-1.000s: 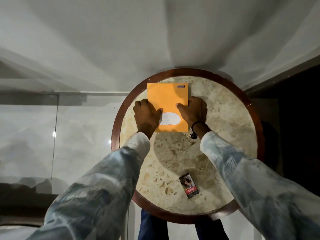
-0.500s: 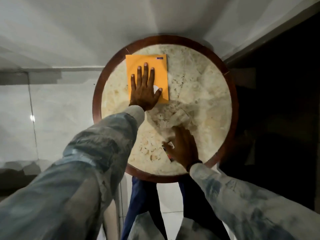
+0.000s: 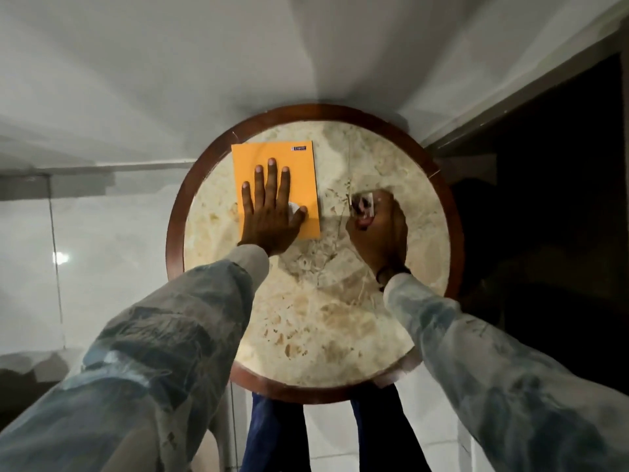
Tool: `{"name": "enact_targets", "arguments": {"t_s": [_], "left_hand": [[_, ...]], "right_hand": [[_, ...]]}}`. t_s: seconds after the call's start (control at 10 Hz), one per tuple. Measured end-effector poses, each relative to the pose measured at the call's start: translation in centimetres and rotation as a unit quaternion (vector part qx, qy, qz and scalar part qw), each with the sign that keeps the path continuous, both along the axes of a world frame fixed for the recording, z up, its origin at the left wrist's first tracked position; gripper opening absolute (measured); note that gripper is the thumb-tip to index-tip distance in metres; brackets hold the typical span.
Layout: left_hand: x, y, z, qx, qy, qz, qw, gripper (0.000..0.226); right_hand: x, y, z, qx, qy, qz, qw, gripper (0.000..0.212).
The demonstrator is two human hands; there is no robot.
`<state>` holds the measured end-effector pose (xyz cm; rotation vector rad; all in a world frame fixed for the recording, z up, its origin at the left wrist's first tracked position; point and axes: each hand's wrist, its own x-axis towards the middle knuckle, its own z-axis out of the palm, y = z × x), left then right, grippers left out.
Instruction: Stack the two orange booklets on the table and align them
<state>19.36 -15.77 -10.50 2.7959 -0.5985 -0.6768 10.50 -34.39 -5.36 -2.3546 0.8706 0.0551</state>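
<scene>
The left hand (image 3: 269, 212) lies flat, fingers spread, on the orange rectangular paper booklets (image 3: 275, 165), their long axis running away from the palm. The right hand (image 3: 377, 229), well apart to the right, pinches a small blurred card (image 3: 362, 204). Only one orange outline shows, so the stack appears aligned.

Both arms are covered by long, loose sleeves of pale grey-blue mottled fabric with darker smudged patches: left sleeve (image 3: 163, 338), right sleeve (image 3: 503, 369). Each sleeve ends in a lighter, plain cuff at the wrist. A thin dark wristband (image 3: 391, 272) circles the right wrist, directly above the cuff. Dark blue trouser legs (image 3: 272, 434) are visible below the cuffs.
</scene>
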Motion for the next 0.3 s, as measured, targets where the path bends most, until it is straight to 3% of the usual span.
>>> {"name": "enact_targets", "arguments": {"t_s": [0.2,0.3], "left_hand": [[-0.1,0.2,-0.8,-0.015,-0.018,-0.004,1.000,0.084],[-0.3,0.1,-0.4,-0.011,-0.031,0.010,0.999,0.084]], "right_hand": [[5.7,-1.6,-1.4,-0.020,0.045,0.001,0.999,0.056],[5.9,-2.2,-0.4,-0.004,0.045,-0.013,0.999,0.072]]}}
